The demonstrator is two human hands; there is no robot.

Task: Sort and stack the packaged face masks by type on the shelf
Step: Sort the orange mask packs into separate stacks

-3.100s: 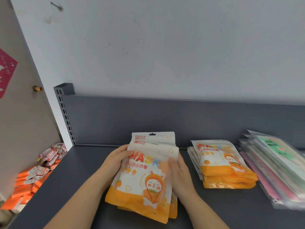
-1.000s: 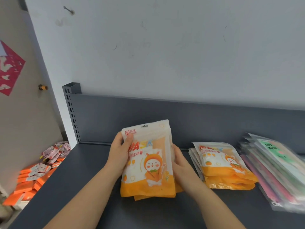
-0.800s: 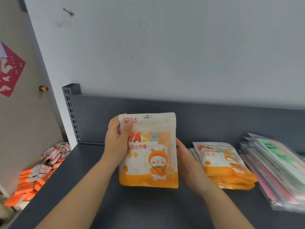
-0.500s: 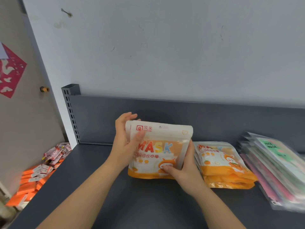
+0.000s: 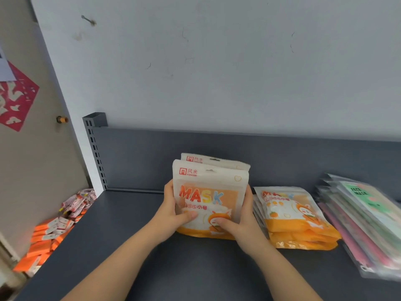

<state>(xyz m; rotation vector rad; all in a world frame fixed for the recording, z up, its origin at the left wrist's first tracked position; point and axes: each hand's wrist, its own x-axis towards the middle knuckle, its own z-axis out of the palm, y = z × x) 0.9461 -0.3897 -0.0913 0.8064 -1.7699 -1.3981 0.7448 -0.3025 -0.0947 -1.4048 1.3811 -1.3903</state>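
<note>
A bundle of orange-and-white mask packs (image 5: 209,192) stands upright on its bottom edge on the dark grey shelf (image 5: 173,263). My left hand (image 5: 172,210) grips its left side and my right hand (image 5: 239,218) grips its right side, both thumbs on the front. Just to the right a stack of the same orange mask packs (image 5: 297,218) lies flat. Further right lies a stack of clear-wrapped face mask packs (image 5: 366,222) with green and pink contents.
The shelf's grey back panel (image 5: 282,157) rises behind the packs, with a slotted upright post (image 5: 95,148) at its left end. Beyond the shelf's left edge, lower down, lie orange boxes (image 5: 46,240) and pink packets (image 5: 78,203).
The bundle, held fanned and lying low earlier, was lifted, squared up and shifted right; now it stands on the shelf beside the flat orange stack, with both hands clamping its sides.
</note>
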